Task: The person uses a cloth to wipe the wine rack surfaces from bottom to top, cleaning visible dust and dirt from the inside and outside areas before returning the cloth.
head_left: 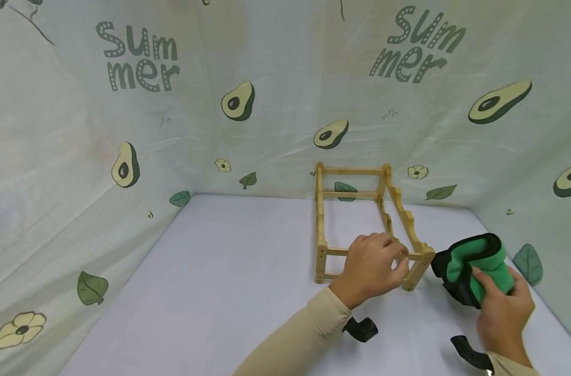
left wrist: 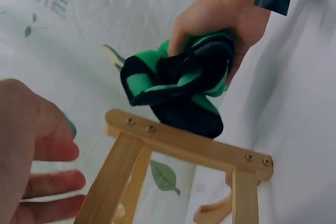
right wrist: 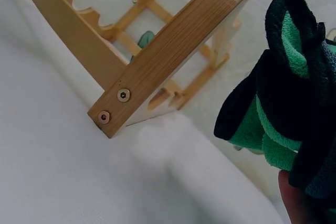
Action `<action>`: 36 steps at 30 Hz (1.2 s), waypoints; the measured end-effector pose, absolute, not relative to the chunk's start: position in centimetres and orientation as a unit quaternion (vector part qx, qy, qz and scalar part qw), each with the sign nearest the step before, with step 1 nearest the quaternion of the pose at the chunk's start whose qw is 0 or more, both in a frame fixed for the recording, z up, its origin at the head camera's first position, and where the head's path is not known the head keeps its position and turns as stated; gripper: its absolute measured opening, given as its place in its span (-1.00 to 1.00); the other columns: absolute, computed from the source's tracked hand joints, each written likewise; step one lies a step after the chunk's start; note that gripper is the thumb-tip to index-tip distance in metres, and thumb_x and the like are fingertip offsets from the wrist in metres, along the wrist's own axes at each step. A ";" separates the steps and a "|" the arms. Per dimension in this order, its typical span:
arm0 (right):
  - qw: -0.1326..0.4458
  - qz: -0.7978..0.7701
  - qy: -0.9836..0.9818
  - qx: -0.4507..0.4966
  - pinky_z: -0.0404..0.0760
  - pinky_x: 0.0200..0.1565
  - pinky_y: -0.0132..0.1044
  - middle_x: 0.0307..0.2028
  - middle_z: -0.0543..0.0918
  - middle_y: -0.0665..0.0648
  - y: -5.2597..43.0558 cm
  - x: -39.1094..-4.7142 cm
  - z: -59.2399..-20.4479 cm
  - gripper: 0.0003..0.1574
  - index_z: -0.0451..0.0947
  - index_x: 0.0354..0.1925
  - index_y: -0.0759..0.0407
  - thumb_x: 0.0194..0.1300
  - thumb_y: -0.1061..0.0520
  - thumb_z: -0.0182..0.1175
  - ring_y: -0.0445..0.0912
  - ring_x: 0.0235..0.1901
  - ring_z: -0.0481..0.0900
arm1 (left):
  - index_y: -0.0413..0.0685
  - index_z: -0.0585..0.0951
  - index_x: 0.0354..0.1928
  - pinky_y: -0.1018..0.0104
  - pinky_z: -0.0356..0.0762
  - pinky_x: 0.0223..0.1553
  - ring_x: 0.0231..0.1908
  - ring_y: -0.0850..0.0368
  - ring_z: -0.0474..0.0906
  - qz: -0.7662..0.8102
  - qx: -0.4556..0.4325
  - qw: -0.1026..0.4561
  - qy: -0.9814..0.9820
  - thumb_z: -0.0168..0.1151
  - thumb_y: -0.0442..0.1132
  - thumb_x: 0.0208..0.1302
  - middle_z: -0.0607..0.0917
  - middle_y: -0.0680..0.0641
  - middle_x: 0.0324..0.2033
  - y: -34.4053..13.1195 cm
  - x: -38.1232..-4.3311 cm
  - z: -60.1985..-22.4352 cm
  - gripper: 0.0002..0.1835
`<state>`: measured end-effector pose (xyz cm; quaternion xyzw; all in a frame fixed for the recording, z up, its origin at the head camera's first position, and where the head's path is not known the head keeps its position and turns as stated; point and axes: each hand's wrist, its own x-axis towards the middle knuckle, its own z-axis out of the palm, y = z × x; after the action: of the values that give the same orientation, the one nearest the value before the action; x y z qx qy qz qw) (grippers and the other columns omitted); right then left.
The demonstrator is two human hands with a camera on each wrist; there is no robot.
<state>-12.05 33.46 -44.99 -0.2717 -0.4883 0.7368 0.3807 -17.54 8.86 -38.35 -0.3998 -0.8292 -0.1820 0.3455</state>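
Note:
A wooden rack [head_left: 320,219] with notched side rails stands on the white table. Over its front right corner is my left hand [head_left: 372,267], its fingers loosely bent. In the left wrist view the fingers [left wrist: 52,150] hold nothing and overlap the area beside the rack's end. To the right of the rack, my right hand [head_left: 505,308] grips a folded green and black cloth item [head_left: 499,265], thumb on its green face. Dark edging and folds of that cloth show in the right wrist view, close to the rack's bolted end piece [right wrist: 168,51]. Its full shape is hidden by the folding.
The white table [head_left: 196,292] spreads left of the rack. A pale cloth backdrop [head_left: 276,104] printed with avocados and lettering rises behind and along both sides. Black straps [head_left: 360,330] hang from my wrists.

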 end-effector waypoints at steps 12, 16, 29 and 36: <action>0.377 0.732 -0.496 -0.277 0.55 -0.32 -0.61 -0.09 0.59 0.00 33.7 -12.3 -45.7 -0.39 0.60 0.04 0.08 0.03 0.42 0.49 -0.22 -0.15 0.53 | 0.47 0.66 0.13 0.40 0.38 -0.46 -0.34 0.32 0.58 -0.071 -0.357 0.261 -0.894 0.10 0.28 0.38 0.71 0.24 -0.26 13.2 -17.3 -37.9 -0.62; 0.376 0.731 -0.496 -0.278 0.55 -0.33 -0.61 -0.14 0.62 -0.01 33.7 -12.4 -46.0 -0.41 0.62 -0.01 0.07 0.00 0.42 0.51 -0.24 -0.20 0.55 | 0.47 0.68 0.05 0.43 0.33 -0.49 -0.41 0.34 0.56 -0.073 -0.359 0.258 -0.894 0.15 0.30 0.35 0.70 0.26 -0.38 13.7 -17.3 -38.1 -0.65; 0.363 0.726 -0.509 -0.287 0.53 -0.30 -0.63 -0.10 0.58 -0.03 33.9 -12.3 -46.0 -0.41 0.60 0.01 0.04 0.02 0.39 0.52 -0.25 -0.16 0.53 | 0.25 0.48 -0.35 0.48 0.05 -0.63 -0.61 0.36 0.43 -0.117 -0.387 0.324 -0.856 0.29 0.30 0.24 0.48 0.28 -0.66 11.7 -16.3 -39.9 -0.64; 0.348 0.727 -0.513 -0.295 0.53 -0.32 -0.63 -0.12 0.59 -0.05 34.0 -12.0 -45.9 -0.40 0.58 0.01 0.02 0.03 0.37 0.52 -0.27 -0.17 0.53 | 0.19 0.46 -0.45 0.48 -0.08 -0.65 -0.67 0.34 0.33 -0.145 -0.423 0.368 -0.815 0.29 0.00 0.31 0.38 0.23 -0.72 10.2 -15.4 -40.1 -0.75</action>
<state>-11.98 34.00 -45.85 -0.2953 -0.5129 0.7271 0.3479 -15.39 10.16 -40.07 -0.4235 -0.8148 -0.1449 0.3685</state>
